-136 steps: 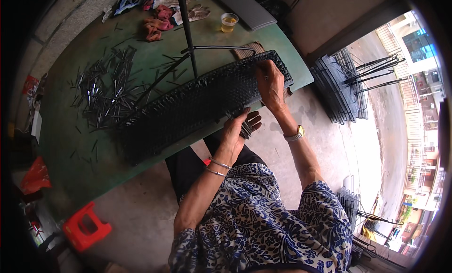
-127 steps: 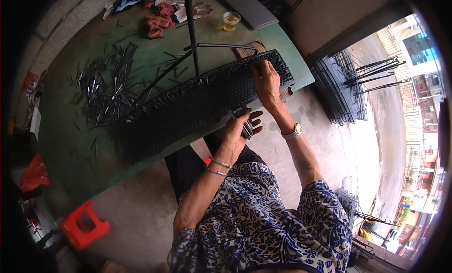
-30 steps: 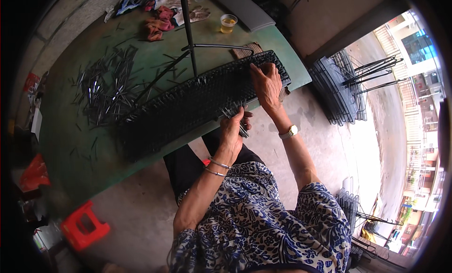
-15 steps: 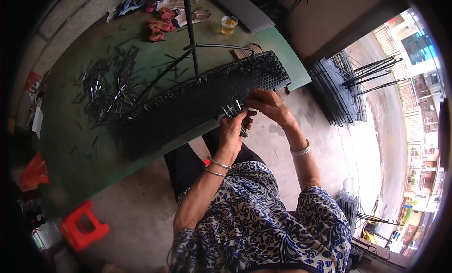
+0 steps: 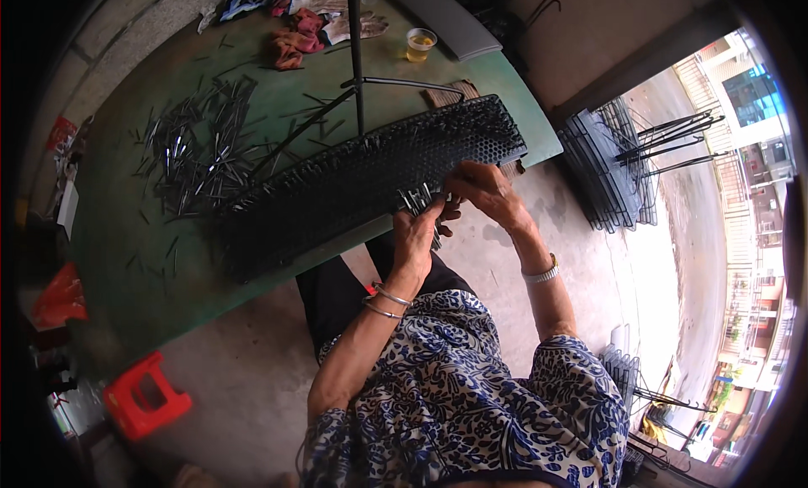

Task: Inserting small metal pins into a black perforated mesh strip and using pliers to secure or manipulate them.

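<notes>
A long black perforated rack lies slantwise along the near side of the table, with short dark pins standing in many of its holes. An upright black rod with side arms rises behind it. My left hand is closed round a bunch of short metal pins, their shiny ends poking out above the fingers. Close against it, at the rack's near right edge, my right hand has its fingers pinched together. Whatever sits between those fingertips is too small to make out.
Loose pins lie heaped on the green table. Further back are stained gloves and a cup of yellow liquid. A red stool stands at lower left. Stacked black racks with hooks stand at the right.
The view has shifted slightly, so the table and rack sit a little further right. My two hands stay together beside the rack, the left still round the pins.
</notes>
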The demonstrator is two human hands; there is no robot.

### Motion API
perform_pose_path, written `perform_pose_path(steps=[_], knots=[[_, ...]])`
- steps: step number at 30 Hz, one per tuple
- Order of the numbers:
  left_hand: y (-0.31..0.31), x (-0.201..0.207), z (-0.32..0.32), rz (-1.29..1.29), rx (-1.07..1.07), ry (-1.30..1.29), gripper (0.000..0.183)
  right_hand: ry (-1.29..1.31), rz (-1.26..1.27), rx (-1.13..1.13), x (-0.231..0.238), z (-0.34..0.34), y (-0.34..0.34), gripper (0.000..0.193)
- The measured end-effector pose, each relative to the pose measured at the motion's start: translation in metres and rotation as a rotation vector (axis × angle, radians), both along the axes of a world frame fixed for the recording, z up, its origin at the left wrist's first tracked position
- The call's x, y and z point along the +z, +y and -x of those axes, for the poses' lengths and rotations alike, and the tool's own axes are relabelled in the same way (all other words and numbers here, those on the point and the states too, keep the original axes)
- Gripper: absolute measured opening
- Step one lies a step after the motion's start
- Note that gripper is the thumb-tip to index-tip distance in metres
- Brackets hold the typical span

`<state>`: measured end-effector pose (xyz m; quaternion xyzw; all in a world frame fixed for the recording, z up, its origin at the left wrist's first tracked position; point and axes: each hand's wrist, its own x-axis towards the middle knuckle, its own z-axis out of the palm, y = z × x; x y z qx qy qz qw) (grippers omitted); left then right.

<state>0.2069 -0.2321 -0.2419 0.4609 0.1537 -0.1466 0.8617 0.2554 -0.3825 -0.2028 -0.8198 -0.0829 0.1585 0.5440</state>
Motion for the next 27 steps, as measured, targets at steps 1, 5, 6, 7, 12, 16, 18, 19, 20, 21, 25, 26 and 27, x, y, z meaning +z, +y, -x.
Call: perform_pose_path(steps=[1,5,6,7,12,16,18,19,20,21,25,26,27], knots=[[0.001,-0.001,0.0,-0.019,-0.017,-0.009,0.019,0.001,0.001,0.0,0.001,0.0,0.0,0.018],[0.004,-0.001,-0.001,-0.059,-0.044,-0.019,0.019,0.026,-0.023,0.028,0.004,-0.002,0.0,0.015],[0.005,0.0,-0.001,-0.04,-0.03,-0.008,0.02,0.037,-0.027,0.026,0.004,-0.003,0.0,0.014],[0.006,0.002,-0.002,-0.02,-0.015,0.003,0.022,0.037,-0.026,0.027,0.002,-0.005,0.0,0.014],[0.01,-0.006,-0.008,0.178,0.023,0.148,0.027,-0.259,-0.055,-0.367,0.002,-0.021,0.012,0.006],[0.001,-0.012,-0.012,0.279,-0.017,0.184,0.025,-0.546,-0.012,-0.424,-0.026,-0.048,0.013,0.004],[-0.005,-0.024,-0.013,0.33,-0.022,0.21,0.023,-0.64,0.068,-0.475,-0.037,-0.058,0.018,0.005],[-0.006,-0.025,-0.014,0.331,-0.021,0.211,0.023,-0.638,0.069,-0.474,-0.043,-0.062,0.019,0.005],[-0.007,-0.025,-0.015,0.319,-0.029,0.214,0.022,-0.701,0.087,-0.483,-0.048,-0.066,0.02,0.004],[-0.007,-0.026,-0.016,0.307,-0.038,0.217,0.022,-0.764,0.106,-0.493,-0.053,-0.068,0.02,0.005],[-0.003,-0.032,-0.017,0.346,-0.06,0.214,0.023,-0.789,0.203,-0.447,-0.045,-0.063,0.028,0.004],[-0.003,-0.031,-0.017,0.382,-0.057,0.244,0.023,-0.789,0.204,-0.447,-0.045,-0.062,0.028,0.004],[-0.003,-0.03,-0.016,0.418,-0.055,0.275,0.023,-0.785,0.215,-0.442,-0.046,-0.061,0.027,0.004]])
